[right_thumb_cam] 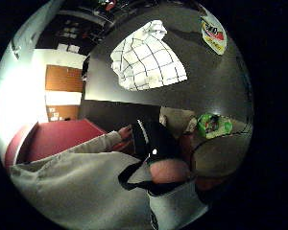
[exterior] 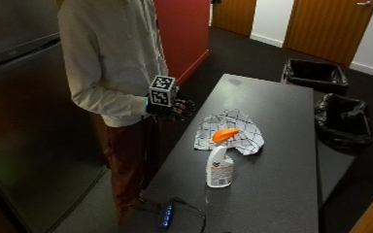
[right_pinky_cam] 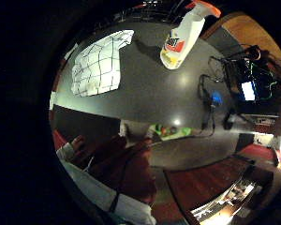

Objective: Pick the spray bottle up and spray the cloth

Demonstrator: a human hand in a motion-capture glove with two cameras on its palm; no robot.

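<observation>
Risk: the spray bottle (exterior: 219,162) stands upright and tall near the table's near end, just short of the checked cloth (exterior: 230,130), so a sideways reach from the gloved right hand (exterior: 172,108) could tip it or aim the orange trigger (exterior: 225,134) off the cloth. The hand hangs at the table's left edge holding nothing, fingers apparently loosely curled, though the marker partly hides them. Nozzle direction is hard to make out.

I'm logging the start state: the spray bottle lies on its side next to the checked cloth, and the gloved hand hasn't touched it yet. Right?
Not quite. The spray bottle stands upright on the table, orange trigger head on top, as the outside view shows. The rest holds: it is beside the checked cloth, and the gloved right hand is up near the person's body, apart from the bottle.
</observation>
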